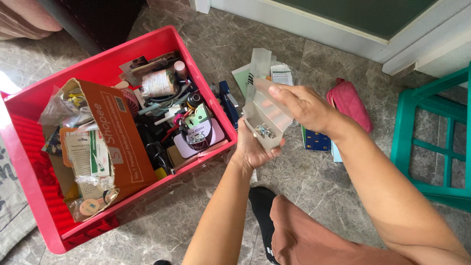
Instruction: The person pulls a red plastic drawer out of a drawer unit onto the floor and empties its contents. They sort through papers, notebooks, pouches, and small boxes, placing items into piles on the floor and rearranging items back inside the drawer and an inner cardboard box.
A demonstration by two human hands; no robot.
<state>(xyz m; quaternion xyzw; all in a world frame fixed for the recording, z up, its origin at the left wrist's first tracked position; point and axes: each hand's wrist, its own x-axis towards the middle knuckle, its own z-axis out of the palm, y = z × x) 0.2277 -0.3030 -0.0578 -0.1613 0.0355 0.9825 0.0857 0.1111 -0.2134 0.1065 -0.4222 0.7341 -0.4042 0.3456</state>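
Observation:
A small clear plastic box (265,128) with tiny metal bits inside sits in my left hand (251,149), which cups it from below. My right hand (301,104) grips the box's translucent hinged lid (265,100) from above, holding it raised. Both hands hover just right of a big red plastic crate (29,162) on the marble floor.
The crate holds a torn orange cardboard box (122,142), cables, bottles, tape and other clutter. On the floor lie papers (274,73), a pink quilted pouch (351,103), a blue booklet (316,140) and a blue tool (228,100). A teal stool (431,132) stands right.

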